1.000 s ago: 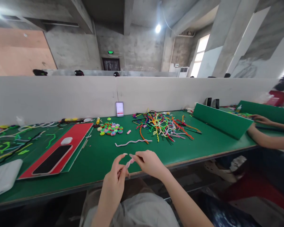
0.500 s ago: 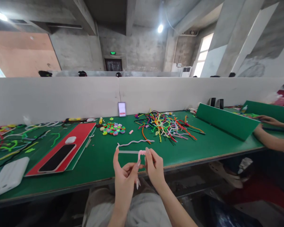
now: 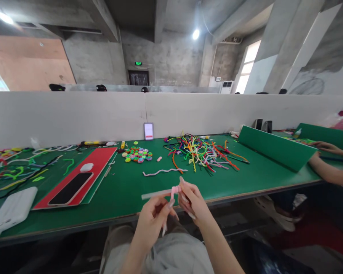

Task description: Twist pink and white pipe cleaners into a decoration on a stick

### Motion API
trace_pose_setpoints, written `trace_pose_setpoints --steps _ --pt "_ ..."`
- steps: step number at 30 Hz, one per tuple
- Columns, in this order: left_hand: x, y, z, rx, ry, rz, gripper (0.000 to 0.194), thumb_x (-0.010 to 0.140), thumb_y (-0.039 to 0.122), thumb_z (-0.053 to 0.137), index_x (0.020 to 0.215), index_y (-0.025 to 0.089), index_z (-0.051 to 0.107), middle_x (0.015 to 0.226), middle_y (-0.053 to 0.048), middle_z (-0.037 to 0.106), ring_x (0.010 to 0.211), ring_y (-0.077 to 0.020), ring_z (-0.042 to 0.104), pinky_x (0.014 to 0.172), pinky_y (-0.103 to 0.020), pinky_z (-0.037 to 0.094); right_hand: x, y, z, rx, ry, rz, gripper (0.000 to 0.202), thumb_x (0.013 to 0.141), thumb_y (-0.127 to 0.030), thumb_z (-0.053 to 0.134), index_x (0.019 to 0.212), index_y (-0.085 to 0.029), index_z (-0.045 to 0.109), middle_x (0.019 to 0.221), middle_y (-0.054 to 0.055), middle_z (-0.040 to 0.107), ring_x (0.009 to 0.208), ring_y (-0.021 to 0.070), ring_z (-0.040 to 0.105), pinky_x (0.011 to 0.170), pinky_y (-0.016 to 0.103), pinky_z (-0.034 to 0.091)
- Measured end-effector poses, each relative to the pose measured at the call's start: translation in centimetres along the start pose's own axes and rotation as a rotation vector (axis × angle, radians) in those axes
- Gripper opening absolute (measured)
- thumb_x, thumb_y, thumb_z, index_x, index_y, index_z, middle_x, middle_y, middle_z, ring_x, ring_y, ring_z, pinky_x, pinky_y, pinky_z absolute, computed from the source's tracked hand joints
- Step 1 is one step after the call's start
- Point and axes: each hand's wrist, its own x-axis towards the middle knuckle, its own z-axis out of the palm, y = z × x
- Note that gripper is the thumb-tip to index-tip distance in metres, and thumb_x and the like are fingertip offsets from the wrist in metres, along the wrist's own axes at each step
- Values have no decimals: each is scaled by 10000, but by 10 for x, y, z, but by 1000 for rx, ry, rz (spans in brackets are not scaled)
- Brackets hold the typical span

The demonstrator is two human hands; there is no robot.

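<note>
A pale translucent stick (image 3: 157, 194) lies across in front of me, with a pink fuzzy strip (image 3: 175, 189) coiled around its right part. My right hand (image 3: 193, 199) pinches the coil and the stick at the right end. Below the stick, my left hand (image 3: 156, 213) has thumb and fingers closed on the hanging part of the pink strip. Beyond both hands, a wavy pale lilac strip (image 3: 164, 171) lies on the green table (image 3: 125, 190). A short pink coil (image 3: 159, 159) rests behind it.
Colourful fuzzy strips (image 3: 200, 150) are heaped behind my hands. Small multicoloured coils (image 3: 138, 154) sit left of them. A black phone (image 3: 71, 188) lies on a red board (image 3: 98, 163), near a white device (image 3: 15, 207). At right stand a green panel (image 3: 277, 148) and another person's arm (image 3: 328, 169).
My left index finger has come off the stick's left end and curled in. The stick now tilts, left end lower, and my right hand has shifted slightly right and down.
</note>
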Motion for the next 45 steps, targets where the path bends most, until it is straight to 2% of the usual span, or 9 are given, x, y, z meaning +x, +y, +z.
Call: trace_pose_setpoints --steps 3,8,15,19,24,28,33,38,45 --pt "-5 5 -3 47 -148 14 320 780 378 509 1005 152 539 612 -8 573 390 -50 376 380 -166 314 -3 -4 -1 57 -149 124 427 777 -489 496 510 -169 400 320 -118 251 228 6 147 242 146 114" --pt "-14 18 -4 310 -195 92 240 827 331 432 947 172 565 607 3 564 459 -75 427 448 -176 341 -5 -13 -7 -51 -230 160 480 782 -453 506 428 -167 356 296 -113 229 215 5 161 244 161 84" --pt "-26 34 -9 685 -274 186 242 830 197 367 755 208 597 679 -6 613 634 -128 545 602 -203 422 -5 -50 -11 -631 -550 198 407 823 -421 443 636 -117 639 308 -107 261 242 24 181 278 177 123" --pt "-21 24 -13 844 -270 243 285 810 145 362 923 232 609 886 -54 662 816 -173 605 739 -252 443 1 -56 -2 -1135 -659 1 317 843 -288 425 662 -157 650 423 -53 476 359 54 396 407 174 282" --pt "-7 -1 -12 1003 -161 115 310 800 117 337 863 181 633 852 -97 670 796 -198 625 749 -302 450 6 -29 6 -1686 -468 -143 331 850 -283 414 629 -183 639 632 34 653 594 140 563 520 219 296" --pt "0 -11 -13 966 7 123 317 829 164 307 851 157 623 854 -111 657 802 -201 612 738 -317 453 8 -8 5 -1812 -295 -159 347 878 -318 372 660 -189 610 649 49 660 596 154 586 497 237 251" --pt "6 -13 -13 672 237 116 341 847 257 330 1138 167 483 793 -64 655 662 -162 617 635 -280 478 12 4 3 -1673 -29 -276 321 903 -304 316 720 -189 553 618 14 633 540 120 564 477 232 210" --pt "10 -14 -1 206 294 83 544 810 331 451 1297 218 237 766 -15 648 602 -132 614 629 -264 494 8 11 4 -1380 167 -438 319 903 -281 305 699 -174 526 583 2 567 521 101 503 506 205 263" --pt "10 -1 10 -285 388 78 878 657 324 664 1330 306 100 643 40 619 459 -85 538 425 -157 412 -1 18 6 -1000 212 -518 284 885 -288 341 692 -170 512 523 -28 482 474 86 443 506 184 312"
